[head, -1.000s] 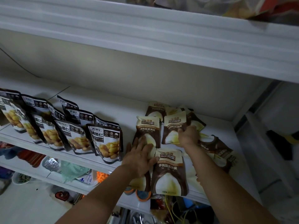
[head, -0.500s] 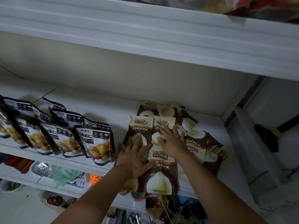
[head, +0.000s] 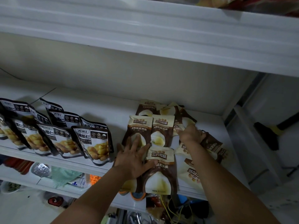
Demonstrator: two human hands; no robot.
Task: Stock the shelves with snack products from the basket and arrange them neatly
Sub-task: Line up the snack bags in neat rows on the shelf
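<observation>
Left hand (head: 134, 160) atop snack pouches (head: 160, 156) (flat)

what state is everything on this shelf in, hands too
black pouches, standing upright in overlapping rows
brown pouches, lying flat, overlapping, untidy
front brown pouch, flat, bottom overhanging the shelf edge
left hand, fingers straight, pressing on brown pouches
right hand, fingers curled on a brown pouch at the pile's right

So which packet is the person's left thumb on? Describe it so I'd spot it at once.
On the white shelf, right of the standing black pouches, brown-and-cream pouches lie flat. The front pouch lies on top, face up, closest to the shelf's front edge. Unlike the two behind it, it carries the thumb of the left hand.
</observation>
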